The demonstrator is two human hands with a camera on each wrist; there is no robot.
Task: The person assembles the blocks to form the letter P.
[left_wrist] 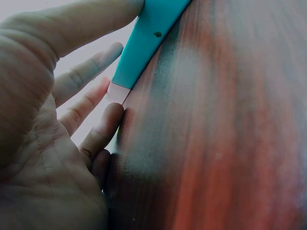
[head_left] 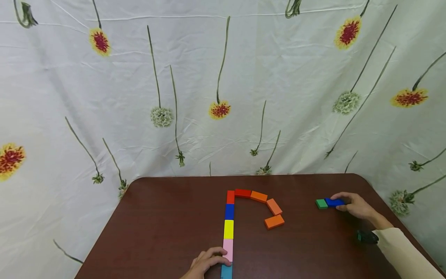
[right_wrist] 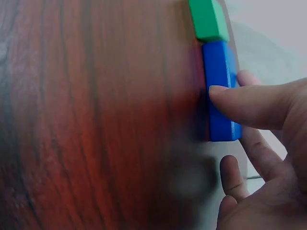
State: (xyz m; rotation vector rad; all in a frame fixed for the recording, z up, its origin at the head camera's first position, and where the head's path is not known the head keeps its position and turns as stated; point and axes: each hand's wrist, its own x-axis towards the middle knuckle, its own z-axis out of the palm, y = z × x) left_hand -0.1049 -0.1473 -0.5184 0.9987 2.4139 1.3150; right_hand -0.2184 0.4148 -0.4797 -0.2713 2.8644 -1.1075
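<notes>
In the head view my right hand (head_left: 357, 205) pinches a blue block (head_left: 333, 202) whose end meets a green block (head_left: 321, 204). The right wrist view shows the thumb on the near side of that blue block (right_wrist: 219, 115) and fingers behind it; the green block (right_wrist: 209, 20) sits at its end. My left hand (head_left: 205, 261) rests its fingers on a pink block (head_left: 228, 248) near its joint with a teal block (head_left: 227, 272). Seen from the left wrist, the thumb touches the teal block (left_wrist: 144, 43) and the other fingers extend along the row.
Beyond the pink block, a yellow block (head_left: 228, 229), a second blue block (head_left: 229, 212) and a red block (head_left: 230, 197) continue the straight row. Another red block (head_left: 242, 193) and several orange blocks (head_left: 274, 207) curve rightward. The brown table (head_left: 167, 221) ends at a flowered cloth (head_left: 195, 85).
</notes>
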